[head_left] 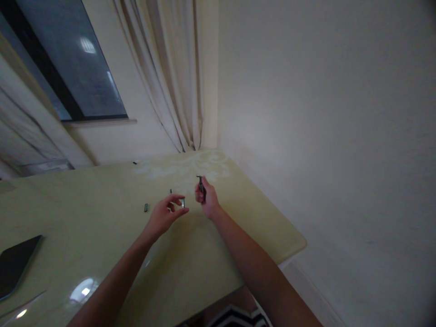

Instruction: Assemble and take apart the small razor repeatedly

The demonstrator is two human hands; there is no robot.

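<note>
Head view: the left hand (165,215) pinches a small silvery cylinder (183,202) between its fingertips. At its 3 o'clock, the right hand (207,200) closes round a slim dark tool (200,185) above the table (259,218). Both look light, rigid and probably slippery, best gripped mid-body.

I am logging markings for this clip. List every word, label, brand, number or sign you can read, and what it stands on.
No text can be read. The silvery piece in the left hand, the dark tool in the right hand, the green bit on the table and the dark slab at the left show no marks: too small or blurred.
</note>
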